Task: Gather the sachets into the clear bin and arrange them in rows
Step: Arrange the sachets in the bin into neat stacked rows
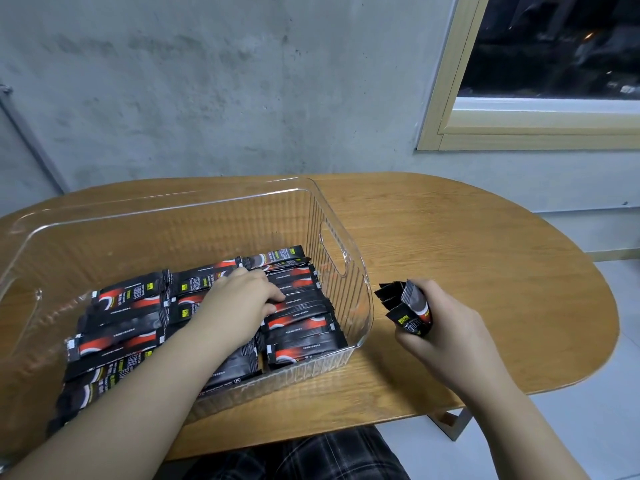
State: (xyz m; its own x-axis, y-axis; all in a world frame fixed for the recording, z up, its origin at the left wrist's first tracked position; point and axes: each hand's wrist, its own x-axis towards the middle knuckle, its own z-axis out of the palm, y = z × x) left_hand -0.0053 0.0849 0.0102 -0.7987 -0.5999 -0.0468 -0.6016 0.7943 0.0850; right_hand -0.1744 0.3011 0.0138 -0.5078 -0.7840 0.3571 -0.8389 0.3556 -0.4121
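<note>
Left hand presses sachets in bin.

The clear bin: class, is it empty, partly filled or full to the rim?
Partly filled. Sachets cover the floor of the bin in low rows, well below its rim.

Your forearms are bare, no sleeves, watch or rings on left hand or right hand. Dark plaid trousers with pale check lines.
</note>
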